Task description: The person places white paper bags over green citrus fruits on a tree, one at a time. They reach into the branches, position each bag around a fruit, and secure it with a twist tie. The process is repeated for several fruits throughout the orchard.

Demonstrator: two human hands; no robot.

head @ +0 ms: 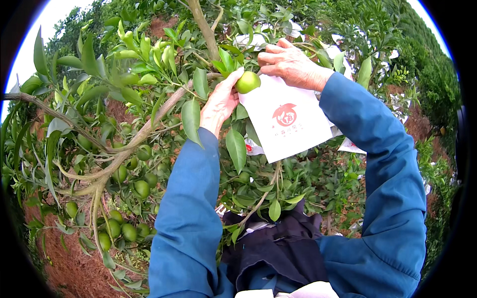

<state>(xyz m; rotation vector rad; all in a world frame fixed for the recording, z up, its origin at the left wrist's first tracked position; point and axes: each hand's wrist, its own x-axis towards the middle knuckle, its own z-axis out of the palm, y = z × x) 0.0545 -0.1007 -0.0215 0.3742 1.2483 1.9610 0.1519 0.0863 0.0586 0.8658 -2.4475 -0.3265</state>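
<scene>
My left hand [220,100] reaches up among the leaves, its thumb and fingers around the left side of a green citrus fruit [248,82] on the tree. Just right of the fruit, my right hand [288,66] has its fingers bent at the top of a white paper bag [287,119] with a red print. The bag hangs below that hand, its upper left edge close under the fruit. Leaves and the bag's top partly hide what the right fingertips grip.
A thick forked branch [139,136] crosses the left side, with several green fruits [142,189] below it. More white bags [250,41] hang in the foliage behind my hands. A dark cloth pouch [275,249] is at my waist, with a leafy twig over it.
</scene>
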